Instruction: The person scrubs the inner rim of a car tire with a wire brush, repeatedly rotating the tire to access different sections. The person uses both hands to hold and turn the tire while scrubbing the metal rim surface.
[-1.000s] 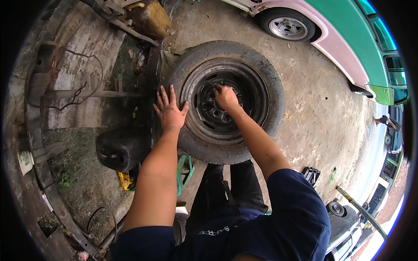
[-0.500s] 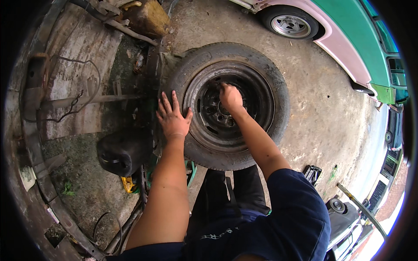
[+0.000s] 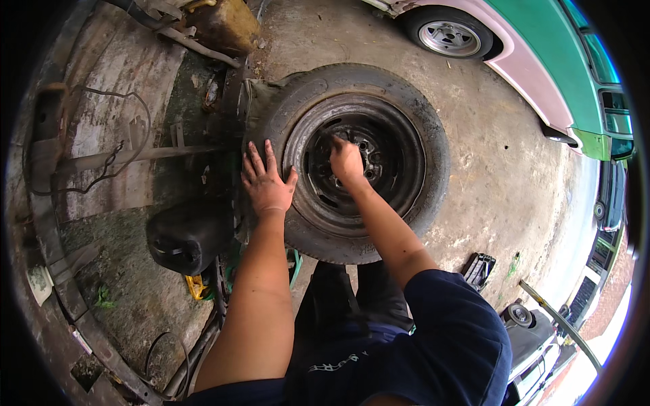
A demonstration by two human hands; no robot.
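Note:
A worn black tyre [image 3: 432, 142] on a dark steel wheel rim [image 3: 405, 193] faces up at me in the middle of the view. My left hand [image 3: 268, 188] lies with fingers spread on the left part of the tyre's sidewall, its thumb close to the rim's edge. Inside the rim, my right hand [image 3: 347, 162] is closed over the left side of the hub [image 3: 369, 159]. Its fingertips are curled near the bolt ring, and whatever they pinch is too small or hidden to name. Holes and studs show around the hub, right of the hand.
Left of the tyre runs a rusty vehicle frame [image 3: 142, 161] with a black tank-like part [image 3: 179, 237]. A grimy yellow container [image 3: 227, 26] sits at the upper left. A pink and green vehicle [image 3: 535, 74] stands at the upper right. A black slotted piece [image 3: 479, 271] lies on the concrete.
My right hand has shifted slightly left within the rim, uncovering more of the hub's right side. My left hand stays spread on the tyre.

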